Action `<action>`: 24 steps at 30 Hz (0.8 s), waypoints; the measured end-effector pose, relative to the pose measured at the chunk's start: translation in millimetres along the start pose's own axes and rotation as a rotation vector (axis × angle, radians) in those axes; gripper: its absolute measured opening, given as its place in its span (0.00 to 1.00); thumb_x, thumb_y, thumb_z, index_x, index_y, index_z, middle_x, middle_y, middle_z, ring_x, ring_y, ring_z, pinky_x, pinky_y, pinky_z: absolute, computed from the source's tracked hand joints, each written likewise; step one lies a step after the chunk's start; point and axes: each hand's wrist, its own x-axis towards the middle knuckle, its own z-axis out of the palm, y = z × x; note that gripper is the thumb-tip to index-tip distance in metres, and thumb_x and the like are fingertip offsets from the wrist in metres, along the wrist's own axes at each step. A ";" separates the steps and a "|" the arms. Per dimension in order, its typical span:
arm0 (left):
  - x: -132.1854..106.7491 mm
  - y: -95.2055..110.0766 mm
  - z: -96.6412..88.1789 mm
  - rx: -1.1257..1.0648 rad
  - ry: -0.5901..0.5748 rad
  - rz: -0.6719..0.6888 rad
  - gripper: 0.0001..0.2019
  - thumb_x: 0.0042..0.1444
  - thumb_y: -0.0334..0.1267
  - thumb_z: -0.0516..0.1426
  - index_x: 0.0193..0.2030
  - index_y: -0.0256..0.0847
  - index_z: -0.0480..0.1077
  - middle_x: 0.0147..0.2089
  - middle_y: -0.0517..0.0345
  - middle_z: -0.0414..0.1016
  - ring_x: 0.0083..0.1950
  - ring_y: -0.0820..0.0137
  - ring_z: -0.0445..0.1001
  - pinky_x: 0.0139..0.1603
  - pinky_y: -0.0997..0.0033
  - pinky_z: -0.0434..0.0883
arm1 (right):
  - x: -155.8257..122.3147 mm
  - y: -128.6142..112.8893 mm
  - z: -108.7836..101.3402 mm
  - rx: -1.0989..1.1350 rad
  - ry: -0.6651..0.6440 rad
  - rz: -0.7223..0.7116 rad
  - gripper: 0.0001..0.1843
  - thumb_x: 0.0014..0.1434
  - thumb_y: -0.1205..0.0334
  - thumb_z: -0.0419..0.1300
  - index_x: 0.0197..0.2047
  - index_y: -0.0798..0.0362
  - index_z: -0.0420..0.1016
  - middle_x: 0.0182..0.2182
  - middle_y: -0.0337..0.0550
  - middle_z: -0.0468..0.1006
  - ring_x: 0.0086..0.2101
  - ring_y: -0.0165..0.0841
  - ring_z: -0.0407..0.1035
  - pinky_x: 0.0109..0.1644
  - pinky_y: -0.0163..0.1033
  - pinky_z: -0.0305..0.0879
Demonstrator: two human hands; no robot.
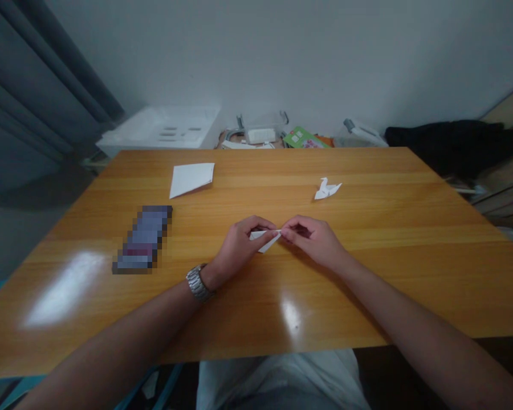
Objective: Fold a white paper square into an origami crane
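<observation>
A small piece of folded white paper (265, 241) is between my two hands, just above or on the wooden table (367, 296). My left hand (244, 242) grips its left part, with the thumb lying across the front. The fingertips of my right hand (314, 238) pinch the paper's right tip. Part of the paper is hidden behind my left thumb and fingers. Beyond my right hand stands a folded white paper bird (327, 189). A flat sheet of white paper (191, 179) lies farther back on the left.
A phone (143, 238), blurred out, lies left of my left hand. Past the far edge are a white tray (162, 128), a clear plastic container (263, 128), a green booklet (303, 138) and dark cloth (457, 145). A grey curtain (38, 74) hangs at the left.
</observation>
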 end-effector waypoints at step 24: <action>3.8 -0.9 -3.1 -0.194 0.067 -0.142 0.14 0.56 0.47 0.66 0.35 0.35 0.80 0.30 0.56 0.80 0.29 0.73 0.74 0.27 0.77 0.68 | 2.4 9.3 -7.2 0.126 -0.059 0.059 0.15 0.64 0.48 0.63 0.35 0.52 0.76 0.30 0.41 0.80 0.31 0.33 0.73 0.39 0.38 0.68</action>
